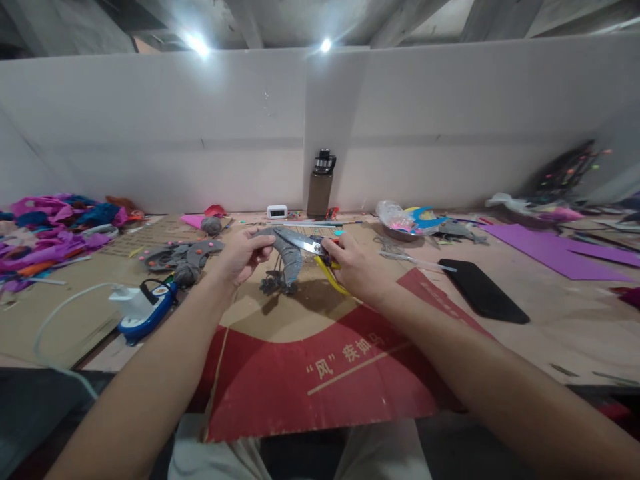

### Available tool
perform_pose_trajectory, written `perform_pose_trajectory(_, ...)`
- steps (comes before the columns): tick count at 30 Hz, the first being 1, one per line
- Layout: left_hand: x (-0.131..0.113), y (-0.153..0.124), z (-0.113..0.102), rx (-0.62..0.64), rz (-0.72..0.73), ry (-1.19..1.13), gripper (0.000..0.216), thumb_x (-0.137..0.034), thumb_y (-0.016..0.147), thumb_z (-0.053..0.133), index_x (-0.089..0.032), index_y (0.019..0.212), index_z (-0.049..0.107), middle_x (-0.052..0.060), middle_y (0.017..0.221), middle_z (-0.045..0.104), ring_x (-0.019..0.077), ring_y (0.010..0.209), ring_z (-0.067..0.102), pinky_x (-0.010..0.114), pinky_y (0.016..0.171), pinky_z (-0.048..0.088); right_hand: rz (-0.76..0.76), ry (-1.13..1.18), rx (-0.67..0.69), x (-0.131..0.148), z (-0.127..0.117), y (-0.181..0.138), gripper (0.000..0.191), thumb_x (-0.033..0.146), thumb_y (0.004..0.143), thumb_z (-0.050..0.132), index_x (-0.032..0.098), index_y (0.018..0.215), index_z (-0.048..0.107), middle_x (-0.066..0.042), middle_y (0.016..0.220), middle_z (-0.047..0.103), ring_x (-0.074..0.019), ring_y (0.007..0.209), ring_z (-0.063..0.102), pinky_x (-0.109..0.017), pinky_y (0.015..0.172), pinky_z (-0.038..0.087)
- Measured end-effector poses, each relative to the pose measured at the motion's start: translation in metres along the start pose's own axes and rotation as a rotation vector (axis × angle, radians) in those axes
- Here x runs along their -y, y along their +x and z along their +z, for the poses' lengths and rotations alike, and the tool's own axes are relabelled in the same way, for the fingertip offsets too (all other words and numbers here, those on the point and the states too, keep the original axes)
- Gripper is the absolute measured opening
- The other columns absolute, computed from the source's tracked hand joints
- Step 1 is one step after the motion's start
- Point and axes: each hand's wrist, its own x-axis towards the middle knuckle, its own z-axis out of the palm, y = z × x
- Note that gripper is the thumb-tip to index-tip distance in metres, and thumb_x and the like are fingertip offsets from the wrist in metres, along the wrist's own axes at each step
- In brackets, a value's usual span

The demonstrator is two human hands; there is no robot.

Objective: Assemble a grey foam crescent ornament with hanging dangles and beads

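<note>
While hands hold scissors, grey piece, cardboard printed “风”疾如马

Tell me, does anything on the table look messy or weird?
Yes, a bit. The heap of pink and blue scraps at the left looks messy, all jumbled together. A pale strip also overlaps the far end of the black phone, an odd spot for it.

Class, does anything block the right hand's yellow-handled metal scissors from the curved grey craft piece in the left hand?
Nothing visible does: in this view, the yellow-handled metal scissors in the right hand overlap the curved grey craft piece the left hand holds.
</note>
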Motion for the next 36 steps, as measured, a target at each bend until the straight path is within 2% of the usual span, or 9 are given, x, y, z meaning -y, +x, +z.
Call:
perform_pose_trajectory(8, 0.0014, 0.0024, -0.0042, -0.031, -0.034, -0.033, 0.019, -0.012, 0.060, 0.073, -0.011, 0.064, 0.055, -0.004, 0.053, 0.045, 0.0026, 0.044, 0.041, 0.014, 0.037, 0.023, 0.073, 0.080, -0.032, -0.0026, -0.0025, -0.0016, 0.025, 0.025, 0.087, 0.045, 0.019, 0.107, 0.059, -0.009, 0.092, 0.058, -0.0169, 0.069, 0.046, -0.027, 0.056, 0.024)
perform_pose_trajectory(11, 0.0012, 0.0027, -0.0043, -0.059, -0.019, -0.049, 0.017, -0.011, 0.061, 0.072, -0.011, 0.065, 0.055, -0.003, 0.055, 0.047, 0.0028, 0.045, 0.042, 0.014, 0.036, 0.022, 0.083, 0.127, -0.040, -0.0013, -0.0033, -0.0012, 0.026, 0.022, 0.086, 0.046, 0.019, 0.108, 0.059, -0.009, 0.092, 0.057, -0.0169, 0.069, 0.046, -0.027, 0.057, 0.026)
perform_pose_trajectory(15, 0.0007, 0.0027, -0.0036, -0.115, 0.029, -0.049, 0.016, -0.011, 0.063, 0.071, -0.012, 0.068, 0.056, -0.002, 0.060, 0.051, 0.0028, 0.046, 0.044, 0.014, 0.036, 0.023, 0.028, 0.183, -0.049, 0.0001, -0.0022, -0.0006, 0.028, 0.020, 0.084, 0.048, 0.017, 0.111, 0.057, -0.011, 0.095, 0.055, -0.0193, 0.079, 0.048, -0.027, 0.063, 0.032)
perform_pose_trajectory(19, 0.0007, 0.0026, -0.0028, -0.141, 0.043, -0.011, 0.016, -0.013, 0.064, 0.070, -0.013, 0.068, 0.055, -0.003, 0.058, 0.050, 0.0033, 0.045, 0.044, 0.014, 0.036, 0.023, -0.026, 0.148, -0.063, -0.0003, 0.0008, -0.0014, 0.026, 0.021, 0.083, 0.051, 0.018, 0.108, 0.058, -0.011, 0.096, 0.054, -0.0192, 0.080, 0.047, -0.028, 0.066, 0.033)
perform_pose_trajectory(24, 0.0011, 0.0018, -0.0030, -0.135, 0.042, 0.023, 0.017, -0.017, 0.066, 0.069, -0.013, 0.068, 0.053, -0.003, 0.059, 0.049, 0.0030, 0.044, 0.043, 0.014, 0.035, 0.022, -0.027, 0.051, -0.025, 0.0003, 0.0018, -0.0026, 0.022, 0.023, 0.086, 0.048, 0.019, 0.104, 0.059, -0.011, 0.097, 0.054, -0.0179, 0.075, 0.045, -0.028, 0.061, 0.030)
perform_pose_trajectory(31, 0.0026, 0.0029, -0.0041, -0.138, 0.047, 0.022, 0.015, -0.016, 0.065, 0.070, -0.012, 0.067, 0.055, -0.002, 0.060, 0.050, 0.0030, 0.044, 0.044, 0.014, 0.036, 0.025, -0.030, -0.010, 0.045, 0.0030, -0.0069, -0.0015, 0.027, 0.023, 0.085, 0.049, 0.019, 0.110, 0.058, -0.012, 0.099, 0.055, -0.0192, 0.077, 0.046, -0.028, 0.062, 0.030)
perform_pose_trajectory(36, 0.0048, 0.0058, -0.0069, -0.126, 0.039, 0.001, 0.014, -0.014, 0.065, 0.070, -0.011, 0.064, 0.057, -0.002, 0.058, 0.051, 0.0033, 0.044, 0.045, 0.014, 0.036, 0.026, -0.046, 0.001, 0.050, -0.0002, -0.0023, -0.0028, 0.028, 0.025, 0.087, 0.049, 0.019, 0.113, 0.059, -0.012, 0.099, 0.056, -0.0196, 0.079, 0.048, -0.029, 0.066, 0.033)
